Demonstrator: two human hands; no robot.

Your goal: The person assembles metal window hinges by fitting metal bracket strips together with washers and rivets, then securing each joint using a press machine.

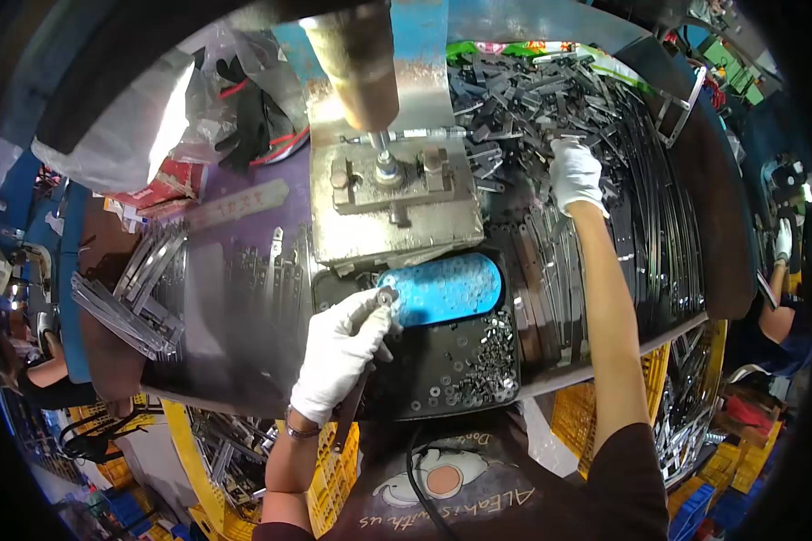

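Observation:
My left hand (338,356), in a white glove, is closed in front of the press. Between thumb and fingers it pinches a dark metal strip (350,406), whose end with a small round piece shows at the fingertips. Just beyond lies a blue tray (438,288) holding many clear washers. My right hand (576,176), also gloved, reaches into a heap of short metal pieces (532,95) at the back right. Its fingers are curled down among them, and what they grip is hidden. The press die block (397,221) sits between the hands under the ram (356,68).
A black tray (406,383) with loose washers and small nuts surrounds the blue one. Long strips (654,216) line the right side; bundled metal parts (140,298) lie left. Yellow crates (334,487) stand below the table. Other people sit at both sides.

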